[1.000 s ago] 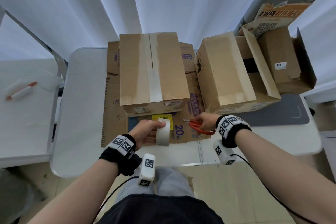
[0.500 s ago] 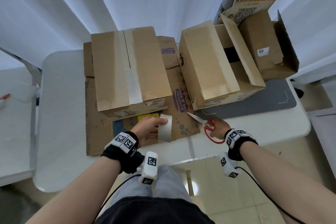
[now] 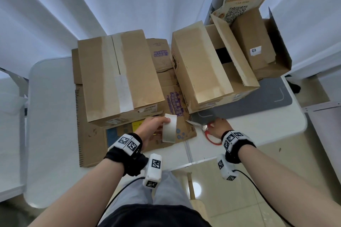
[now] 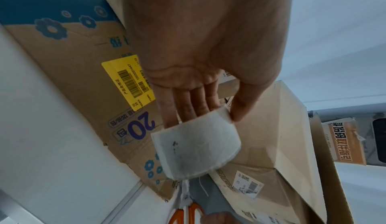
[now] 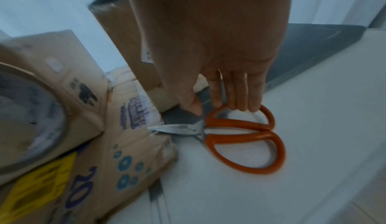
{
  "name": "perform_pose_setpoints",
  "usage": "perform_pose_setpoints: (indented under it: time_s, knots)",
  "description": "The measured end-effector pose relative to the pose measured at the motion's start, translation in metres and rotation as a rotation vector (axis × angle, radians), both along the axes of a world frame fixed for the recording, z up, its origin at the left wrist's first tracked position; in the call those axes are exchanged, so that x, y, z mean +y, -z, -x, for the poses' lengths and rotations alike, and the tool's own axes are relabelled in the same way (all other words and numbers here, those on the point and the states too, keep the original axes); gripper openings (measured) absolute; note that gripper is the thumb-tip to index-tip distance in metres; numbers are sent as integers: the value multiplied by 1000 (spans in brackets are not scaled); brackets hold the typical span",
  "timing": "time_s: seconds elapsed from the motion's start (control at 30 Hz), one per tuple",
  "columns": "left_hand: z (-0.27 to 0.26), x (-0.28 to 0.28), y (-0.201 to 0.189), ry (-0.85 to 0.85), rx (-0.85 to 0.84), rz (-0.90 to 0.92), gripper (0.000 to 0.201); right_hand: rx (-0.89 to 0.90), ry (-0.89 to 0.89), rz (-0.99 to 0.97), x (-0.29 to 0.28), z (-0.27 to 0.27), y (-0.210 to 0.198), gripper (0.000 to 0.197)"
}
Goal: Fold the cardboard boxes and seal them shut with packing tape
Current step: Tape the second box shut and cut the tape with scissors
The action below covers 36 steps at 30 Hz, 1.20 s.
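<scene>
A packing station: cardboard boxes point(image 3: 118, 77) heaped on a white table point(image 3: 51, 116), curtained walls.

Taped box point(image 3: 118, 77), tape roll point(image 3: 169, 128) nearby

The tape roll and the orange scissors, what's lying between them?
In the head view, only a corner of the flattened printed cardboard lies between the tape roll and scissors.

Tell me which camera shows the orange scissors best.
The right wrist view: the scissors lie whole on the white table, right hand touching one handle. The head view shows them small, partly hidden; the left wrist view catches only handle tips.
</scene>
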<state>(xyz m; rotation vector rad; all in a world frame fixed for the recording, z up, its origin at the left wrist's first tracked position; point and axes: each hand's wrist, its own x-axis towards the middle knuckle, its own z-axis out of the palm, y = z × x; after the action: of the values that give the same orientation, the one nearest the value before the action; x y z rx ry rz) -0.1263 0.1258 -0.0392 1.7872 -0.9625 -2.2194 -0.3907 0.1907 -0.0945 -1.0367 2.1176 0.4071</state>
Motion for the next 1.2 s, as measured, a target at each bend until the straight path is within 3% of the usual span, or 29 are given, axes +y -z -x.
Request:
perform_pose_setpoints:
  time_s: [0.1,0.23,0.3,0.5,0.6,0.83,0.93,1.03,1.2]
  knots:
    - [2,0,-4,-6,6,17,24,-118,-55,3,-12,-15,-20,37]
    - [0,1,-10,15,30,59,21,-784,284,-22,-25,-59,-57,45]
    - [-5,1,-13,8,30,72,22,-902,351,10,-31,-76,-71,47]
    - [-23,-11,-36,47,99,100,26,-985,397,236,-48,-95,-93,29]
    - [-30,-16,-52,67,95,175,30,-990,309,311,-60,-105,-102,20]
    - [-77,-47,-68,14,-197,710,30,-924,263,511,-92,-133,-134,24]
    - [-96,-60,-59,208,-386,850,32,-889,230,606,-109,-145,-143,31]
    - [-99,-62,-48,465,-540,845,41,-800,130,643,-122,-158,-145,36]
    - [-98,-57,-37,500,-582,1023,26,-693,-45,641,-132,-180,-139,24]
